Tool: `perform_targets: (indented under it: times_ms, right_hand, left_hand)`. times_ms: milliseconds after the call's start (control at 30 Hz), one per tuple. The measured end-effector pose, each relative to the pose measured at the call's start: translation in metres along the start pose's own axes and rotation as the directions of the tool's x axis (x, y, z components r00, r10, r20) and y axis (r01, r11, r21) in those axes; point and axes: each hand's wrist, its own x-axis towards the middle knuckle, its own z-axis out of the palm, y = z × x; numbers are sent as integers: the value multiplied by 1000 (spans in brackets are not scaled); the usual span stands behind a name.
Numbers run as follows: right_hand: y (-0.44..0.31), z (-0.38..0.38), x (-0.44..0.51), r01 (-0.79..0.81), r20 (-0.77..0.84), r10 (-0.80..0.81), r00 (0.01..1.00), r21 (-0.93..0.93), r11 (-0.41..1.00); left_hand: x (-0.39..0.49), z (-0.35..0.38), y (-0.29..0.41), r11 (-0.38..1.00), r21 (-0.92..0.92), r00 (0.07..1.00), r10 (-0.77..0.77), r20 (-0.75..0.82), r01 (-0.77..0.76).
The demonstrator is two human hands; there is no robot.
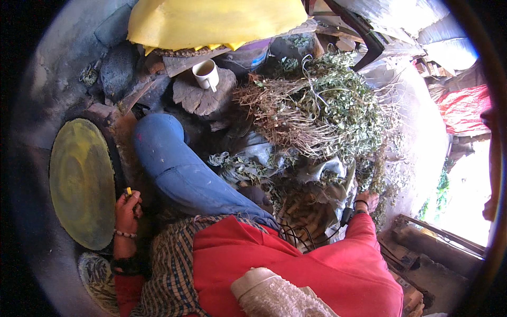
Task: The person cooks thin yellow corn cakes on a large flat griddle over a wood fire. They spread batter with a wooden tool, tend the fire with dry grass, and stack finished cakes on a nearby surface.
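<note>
My left hand (pixel 127 210) grips a small yellow object (pixel 128 191), whose kind is too small to tell. Just beside it is a large round griddle-like disc (pixel 82 184), its surface streaked yellow and grey-green. On the other side, my right hand (pixel 369 201) reaches down to the lower edge of a heap of dried leafy stems (pixel 336 107). Its fingers are partly lost among the leaves, so I cannot tell whether they hold anything. A crumpled plastic sack (pixel 334 168) lies near that hand, with short woody pieces (pixel 313 214) beside it.
A white mug (pixel 206 74) stands on a wooden stump (pixel 225 93) ahead. Behind it, a yellow cloth (pixel 214 23) covers something on a wooden board (pixel 198 61). A purple bucket (pixel 253 57) is close by. Black cable (pixel 305 235) lies near my right arm. A second patterned disc (pixel 97 277) sits lower left.
</note>
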Motion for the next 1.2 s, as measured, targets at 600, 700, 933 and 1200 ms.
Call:
perform_targets:
  times_ms: [600, 700, 933, 1200]
  right_hand:
    - [-241, -17, 17, 556, -317, -481, 818, 653, 515]
    - [-236, -11, 16, 495, -290, -428, 856, 699, 516]
    - [-47, 32, 59, -263, 90, 258, 962, 41, 964]
    - [80, 135, 102, 136, 451, 3, 893, -275, 952]
  left_hand:
    - [-4, 20, 32, 985, 167, 997, 49, -58, -39]
    - [0, 25, 35, 983, 177, 998, 48, -29, -42]
    - [19, 35, 38, 934, 353, 998, 65, -20, -54]
    - [21, 49, 59, 875, 462, 985, 173, -22, -143]
